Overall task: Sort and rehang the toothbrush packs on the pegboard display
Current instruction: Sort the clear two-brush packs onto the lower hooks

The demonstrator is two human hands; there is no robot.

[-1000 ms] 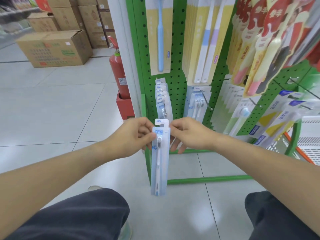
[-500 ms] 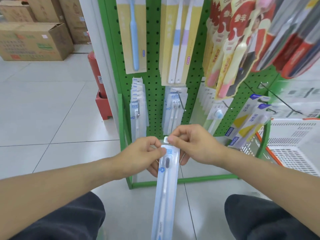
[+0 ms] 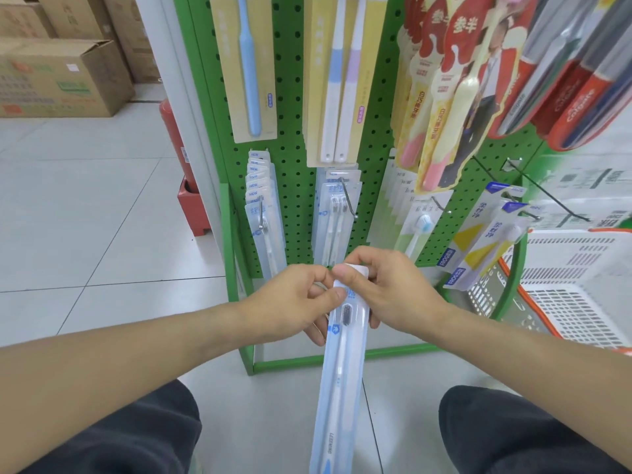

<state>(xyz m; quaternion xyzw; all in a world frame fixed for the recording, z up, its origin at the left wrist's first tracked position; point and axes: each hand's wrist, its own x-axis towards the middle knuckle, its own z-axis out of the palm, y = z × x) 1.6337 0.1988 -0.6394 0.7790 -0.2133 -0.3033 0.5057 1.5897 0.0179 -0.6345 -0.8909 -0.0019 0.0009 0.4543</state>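
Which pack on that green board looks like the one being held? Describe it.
On the green pegboard, look at the bottom row, leftmost hook. The stack of pale blue packs there holds one brush each, tabs marked NEW; the stack to its right holds two brushes.

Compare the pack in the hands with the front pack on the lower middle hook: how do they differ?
The held pack shows one toothbrush; the hook pack shows two side by side. The held pack is off the pegboard, gripped at its top by the left hand and right hand; the hook pack hangs upright on its hook. Both are clear, pale blue blister packs with dark-bristled white brushes.
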